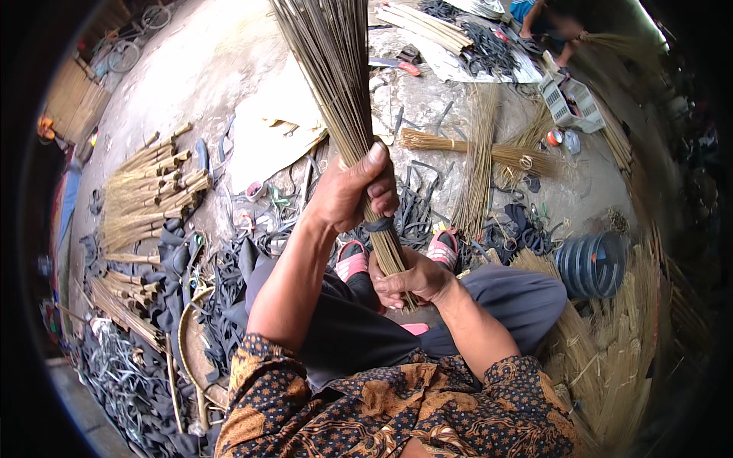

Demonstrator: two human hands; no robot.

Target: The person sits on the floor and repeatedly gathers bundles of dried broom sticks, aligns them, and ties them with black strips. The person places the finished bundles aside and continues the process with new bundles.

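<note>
Hands [351, 188] tight around one stick bundle [334, 69] — left above its black band [378, 224], right [416, 278] below.

We lose the top of the stick bundle [334, 84] at the upper edge, while the left hand [355, 187] covers part of its length and the right hand [418, 278] hides much of its lower end. We see a co-worker [529, 19] only in part (blurred, and cut off above). The patterned shirt [397, 397] runs off the lower edge, its left sleeve covering part of a round tray [183, 336].
</note>
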